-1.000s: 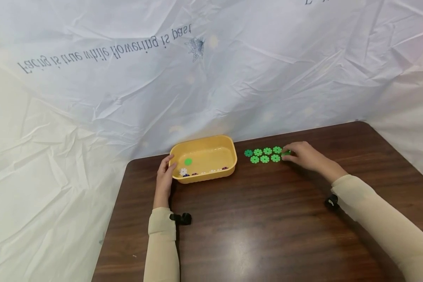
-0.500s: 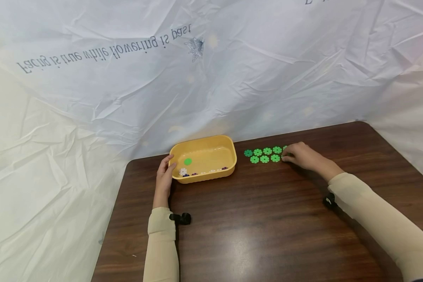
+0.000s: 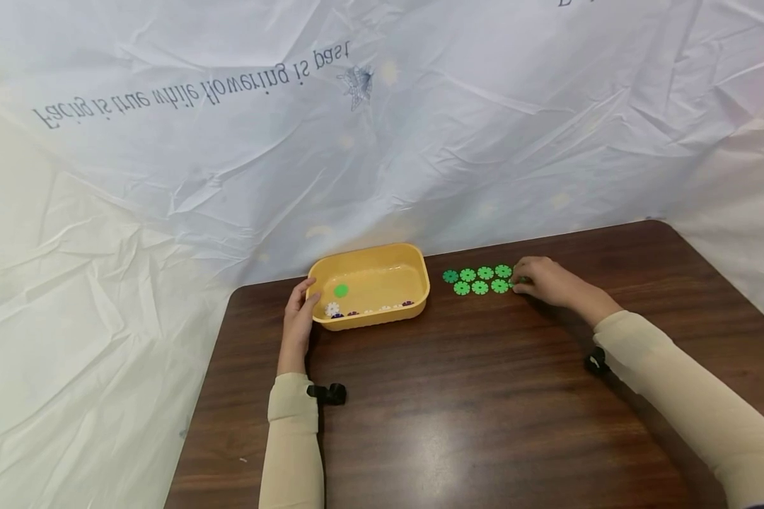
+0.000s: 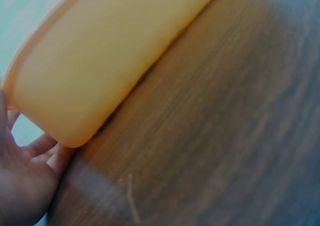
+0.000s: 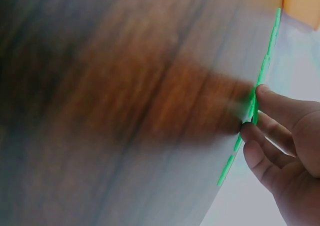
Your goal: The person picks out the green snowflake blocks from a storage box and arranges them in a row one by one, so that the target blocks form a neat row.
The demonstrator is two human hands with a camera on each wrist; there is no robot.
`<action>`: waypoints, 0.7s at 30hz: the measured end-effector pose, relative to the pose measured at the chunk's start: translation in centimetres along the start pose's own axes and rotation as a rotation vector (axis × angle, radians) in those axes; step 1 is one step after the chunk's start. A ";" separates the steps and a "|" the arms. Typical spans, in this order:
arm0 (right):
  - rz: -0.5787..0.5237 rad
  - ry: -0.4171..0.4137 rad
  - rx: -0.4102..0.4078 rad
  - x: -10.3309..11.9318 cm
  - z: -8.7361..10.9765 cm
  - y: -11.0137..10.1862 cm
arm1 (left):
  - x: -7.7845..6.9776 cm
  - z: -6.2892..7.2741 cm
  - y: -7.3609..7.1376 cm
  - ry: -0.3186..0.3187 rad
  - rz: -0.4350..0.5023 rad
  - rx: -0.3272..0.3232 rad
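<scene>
My left hand (image 3: 297, 319) grips the left end of a yellow plastic basin (image 3: 369, 322), thumb at the rim and fingers outside. In the left wrist view that hand (image 4: 27, 178) is beside the basin's rounded corner (image 4: 65, 111). At the right end of two rows of green snowflake discs (image 3: 479, 288), my right hand (image 3: 550, 281) has its fingertips low over the table. The right wrist view has a green snowflake disc (image 5: 256, 111) pinched between thumb and fingers, close to other discs seen edge-on. In the head view the hand hides most of this disc.
Inside the basin lie a green disc (image 3: 340, 290), a white snowflake disc (image 3: 332, 309) and several purple and white ones along the near wall. The dark wooden table (image 3: 433, 396) meets a wrinkled pale cloth (image 3: 382, 177) at its back edge.
The right hand has shifted only slightly near the end of the green rows. A green disc edge glimpsed beyond its fingers half a second ago is now hidden. The left hand and basin stay put.
</scene>
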State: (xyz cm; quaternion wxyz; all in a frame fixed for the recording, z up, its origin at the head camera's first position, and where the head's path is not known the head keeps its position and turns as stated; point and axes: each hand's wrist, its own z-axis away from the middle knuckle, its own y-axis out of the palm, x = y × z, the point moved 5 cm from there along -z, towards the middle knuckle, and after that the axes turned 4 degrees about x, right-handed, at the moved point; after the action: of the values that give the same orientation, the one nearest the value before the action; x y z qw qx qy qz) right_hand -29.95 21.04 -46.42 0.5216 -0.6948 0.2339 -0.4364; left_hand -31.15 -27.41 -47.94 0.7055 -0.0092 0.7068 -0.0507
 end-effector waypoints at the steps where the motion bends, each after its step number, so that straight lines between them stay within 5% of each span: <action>1: -0.001 -0.001 0.005 0.0 0.0 0.0 | 0.0 0.0 0.0 0.000 -0.001 -0.001; 12: 0.002 -0.014 -0.005 0.2 -0.2 -0.5 | 0.1 0.0 0.0 0.001 -0.004 0.000; 21: -0.033 -0.075 -0.002 5.0 -3.8 -2.5 | 0.1 0.0 -0.1 0.006 -0.007 -0.004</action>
State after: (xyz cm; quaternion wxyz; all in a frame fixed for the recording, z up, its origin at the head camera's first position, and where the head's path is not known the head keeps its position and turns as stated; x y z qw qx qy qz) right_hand -30.94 15.99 -42.01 0.5221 -0.7149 0.2033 -0.4185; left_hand -31.19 -27.49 -48.03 0.7031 -0.0128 0.7091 -0.0517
